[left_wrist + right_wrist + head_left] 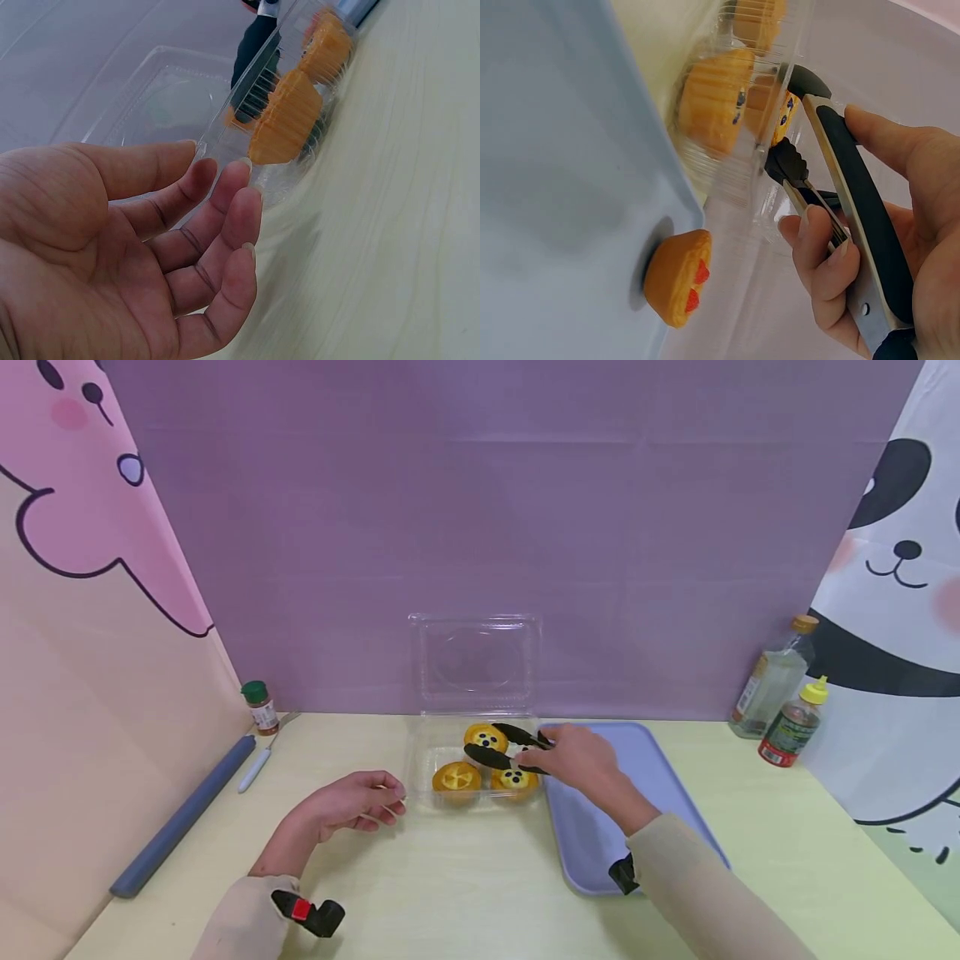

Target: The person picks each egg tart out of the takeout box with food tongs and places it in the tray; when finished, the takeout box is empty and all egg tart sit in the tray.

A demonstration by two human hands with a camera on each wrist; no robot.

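Observation:
My right hand (581, 767) grips a pair of black-tipped tongs (491, 757), whose spread tips stand on either side of the rear blueberry tart (483, 737). That tart sits in a clear plastic clamshell box (420, 760) with its lid (480, 660) raised at the back. Along the box's front are an orange-slice tart (457, 776) on the left and another blueberry tart (513, 778) on the right. Fingers loosely bent, my left hand (348, 806) has its fingertips right at the box's left rim. In the left wrist view its thumb and fingertips overlap the box's edge.
A blue tray (622, 843) lies right of the box, bearing a tart with red berries (679, 277). Two bottles, one tall (772, 681) and one yellow-capped (795, 722), stand far right. At left are a green-lidded jar (260, 707), a light-handled utensil (256, 769) and a dark-blue rod (183, 817).

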